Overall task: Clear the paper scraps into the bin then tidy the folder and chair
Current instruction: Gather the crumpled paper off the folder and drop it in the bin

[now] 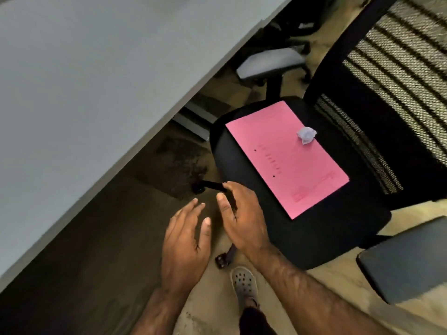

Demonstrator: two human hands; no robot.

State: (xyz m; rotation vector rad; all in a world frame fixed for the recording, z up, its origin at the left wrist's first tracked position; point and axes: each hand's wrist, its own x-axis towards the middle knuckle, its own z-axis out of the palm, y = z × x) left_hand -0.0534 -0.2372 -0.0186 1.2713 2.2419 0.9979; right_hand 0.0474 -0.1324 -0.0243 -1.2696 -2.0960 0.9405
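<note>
A: Where was the scrap?

B: The crumpled white paper ball (306, 134) sat on the flat pink card folder (286, 160), on the black office chair's seat (232, 163).

A: The hands?

B: The left hand (186, 240) and right hand (242, 218) were spread, empty. Nudging the wheeled chair could have rolled the ball off.

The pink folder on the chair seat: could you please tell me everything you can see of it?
The pink folder is a flat, closed rectangle that looks like thin card, lying face up on the black chair seat, skewed to the seat's edges. Two small dark holes sit near one long side, with a row of faint marks between them and faint darker pink print near the corner closest to the camera. A crumpled paper scrap rests on its far end. Neither hand touches it.
</note>
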